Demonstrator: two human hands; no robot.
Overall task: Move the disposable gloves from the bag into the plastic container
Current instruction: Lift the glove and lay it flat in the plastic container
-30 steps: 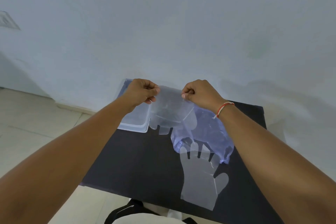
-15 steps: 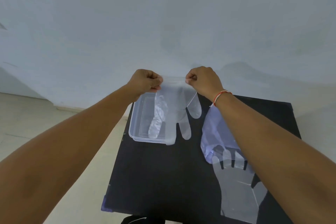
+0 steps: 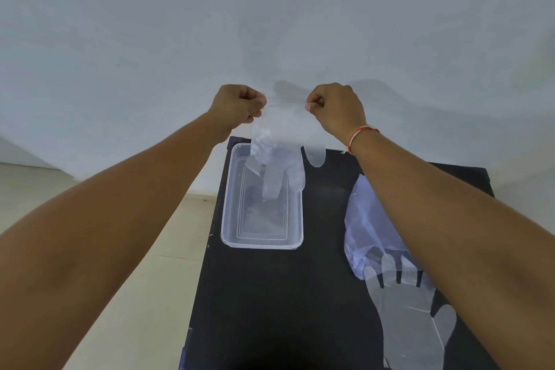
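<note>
A clear disposable glove (image 3: 282, 144) hangs by its cuff between my left hand (image 3: 238, 105) and my right hand (image 3: 335, 108), each pinching one corner. Its fingers point down and dangle over the far end of the clear plastic container (image 3: 228, 231), which stands open on the black table (image 3: 270, 294). To the right, a bluish plastic bag (image 3: 365, 219) lies partly under my right forearm. A second clear glove (image 3: 411, 318) lies flat on the table in front of the bag, fingers toward the bag.
The table stands against a white wall (image 3: 270, 24). Beige tiled floor (image 3: 144, 279) shows to the left of the table's left edge. The container sits close to that left edge.
Both hands have lifted the held glove higher and further forward, so it now hangs over the container's far end. The bag and the flat glove have stayed in place.
</note>
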